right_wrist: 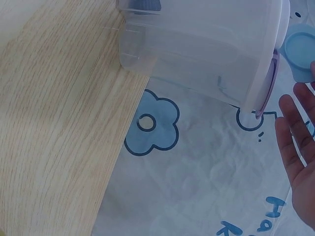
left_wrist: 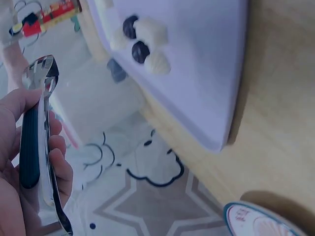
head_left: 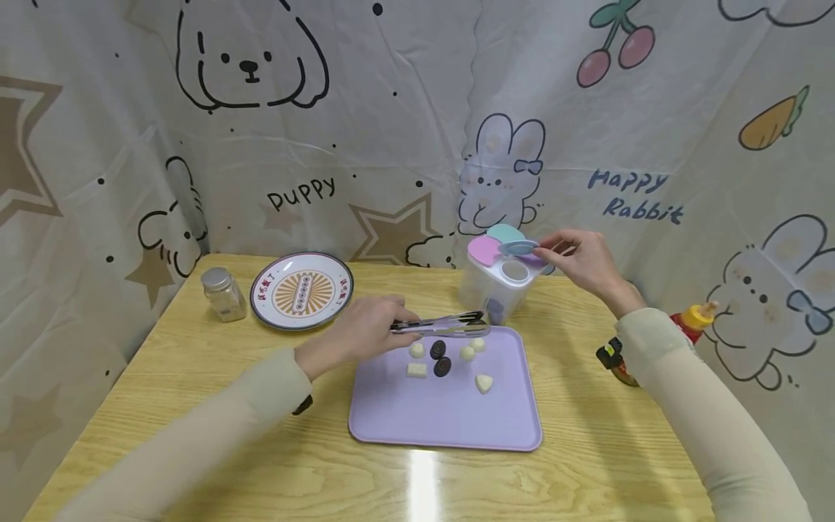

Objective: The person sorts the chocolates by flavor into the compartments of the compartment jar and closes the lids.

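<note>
My left hand (head_left: 368, 328) grips metal tongs (head_left: 450, 326) with black handles, held level over the back edge of the lilac tray (head_left: 443, 420). With thumb and fingers, my right hand (head_left: 580, 261) pinches a blue flap lid (head_left: 520, 248), raised on top of a clear plastic container (head_left: 475, 288). A round opening (head_left: 515, 270) shows below that lid, while the pink lid (head_left: 484, 251) and green lid (head_left: 505, 233) lie flat. In the left wrist view, fingers wrap the tongs' handles. On the tray lie dark oval pieces (head_left: 442, 366), white balls (head_left: 467, 353) and a white rectangular block (head_left: 416, 370).
A patterned plate (head_left: 261, 297) and a glass jar with a metal lid (head_left: 225, 293) stand at the back left. Near my right forearm is a red bottle with a yellow cap (head_left: 698, 317). Printed cloth hangs behind the wooden table (head_left: 293, 464).
</note>
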`<state>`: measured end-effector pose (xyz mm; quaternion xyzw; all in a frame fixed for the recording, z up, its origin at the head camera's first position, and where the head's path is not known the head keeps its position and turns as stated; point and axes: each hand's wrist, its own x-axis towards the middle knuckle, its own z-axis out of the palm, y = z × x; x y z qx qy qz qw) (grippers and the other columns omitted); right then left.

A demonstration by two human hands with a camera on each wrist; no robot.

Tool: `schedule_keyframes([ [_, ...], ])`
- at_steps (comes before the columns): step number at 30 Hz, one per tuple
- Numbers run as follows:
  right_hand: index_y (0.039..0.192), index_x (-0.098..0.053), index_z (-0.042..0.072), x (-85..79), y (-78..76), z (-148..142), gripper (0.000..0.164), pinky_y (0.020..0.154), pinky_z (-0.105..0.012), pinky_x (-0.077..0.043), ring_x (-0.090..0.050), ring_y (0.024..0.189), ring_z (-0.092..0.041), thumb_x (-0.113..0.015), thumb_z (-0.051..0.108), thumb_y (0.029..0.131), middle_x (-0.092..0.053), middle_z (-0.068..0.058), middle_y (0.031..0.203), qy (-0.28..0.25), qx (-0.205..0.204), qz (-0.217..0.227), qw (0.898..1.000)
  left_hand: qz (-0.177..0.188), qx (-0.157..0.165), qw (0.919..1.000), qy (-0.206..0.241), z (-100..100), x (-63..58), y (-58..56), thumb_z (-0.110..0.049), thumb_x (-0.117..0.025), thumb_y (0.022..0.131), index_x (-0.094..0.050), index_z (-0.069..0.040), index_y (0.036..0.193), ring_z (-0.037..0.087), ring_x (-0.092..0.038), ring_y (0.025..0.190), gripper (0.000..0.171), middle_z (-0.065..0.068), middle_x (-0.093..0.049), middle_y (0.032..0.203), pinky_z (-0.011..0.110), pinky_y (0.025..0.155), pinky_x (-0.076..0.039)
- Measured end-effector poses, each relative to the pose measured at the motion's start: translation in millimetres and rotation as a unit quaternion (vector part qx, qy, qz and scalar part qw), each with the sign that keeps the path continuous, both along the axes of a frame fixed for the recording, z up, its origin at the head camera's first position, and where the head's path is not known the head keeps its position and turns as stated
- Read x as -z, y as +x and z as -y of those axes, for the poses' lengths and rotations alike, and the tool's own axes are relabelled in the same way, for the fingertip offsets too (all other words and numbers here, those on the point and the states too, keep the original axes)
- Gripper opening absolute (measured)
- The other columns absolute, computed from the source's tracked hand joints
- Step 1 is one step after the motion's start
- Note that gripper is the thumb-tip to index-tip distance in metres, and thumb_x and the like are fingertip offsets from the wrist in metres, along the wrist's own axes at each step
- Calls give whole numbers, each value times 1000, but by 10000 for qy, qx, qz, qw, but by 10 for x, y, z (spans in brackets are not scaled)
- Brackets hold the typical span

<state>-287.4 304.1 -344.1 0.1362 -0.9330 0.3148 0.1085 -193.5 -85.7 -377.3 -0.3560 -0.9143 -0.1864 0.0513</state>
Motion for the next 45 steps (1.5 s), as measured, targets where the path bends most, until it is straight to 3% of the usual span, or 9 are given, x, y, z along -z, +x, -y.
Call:
schedule_keyframes([
  [8,108,-77,4,5,-10,3,22,67,-17,-52,-64,87,-19,-76,23,98,-76,-19,106,20,12,-21,10000,278,-256,9992,87,-192,-150,-291,-34,-77,97,-82,-18,118,10,-50,68,28,-2,-64,87,23,58,-37],
  [14,108,-78,4,9,-11,9,20,68,-16,-51,-64,87,-19,-76,22,99,-76,-18,106,67,4,-77,9999,204,-241,9992,232,-372,-244,-482,-35,-75,98,-81,-19,122,14,-53,70,30,1,-70,96,25,59,-37],
  [22,108,-78,4,15,-9,19,21,68,-17,-51,-65,89,-22,-75,23,99,-76,-18,107,44,13,-41,10000,326,-366,9984,268,-518,-322,-700,-36,-74,99,-80,-18,124,12,-40,63,31,3,-69,92,23,52,-26],
  [30,107,-78,3,9,-13,13,19,68,-16,-50,-65,87,-20,-75,20,99,-76,-19,106,43,30,-80,10000,410,-366,9985,41,-661,-363,-795,-38,-72,100,-80,-18,122,13,-48,73,31,3,-74,103,25,58,-32],
  [37,107,-78,3,6,-11,15,19,68,-16,-50,-66,90,-24,-75,20,99,-76,-19,106,86,34,-128,9999,443,-506,9977,31,-739,-386,-847,-39,-71,101,-79,-20,125,11,-39,62,32,2,-79,117,23,50,-26],
  [45,108,-78,4,20,-12,14,19,68,-16,-50,-66,92,-26,-74,21,100,-76,-19,107,31,36,-121,9999,552,-581,9968,30,-756,-386,-869,-41,-73,99,-78,-20,127,9,-31,56,36,2,-78,122,23,49,-24],
])
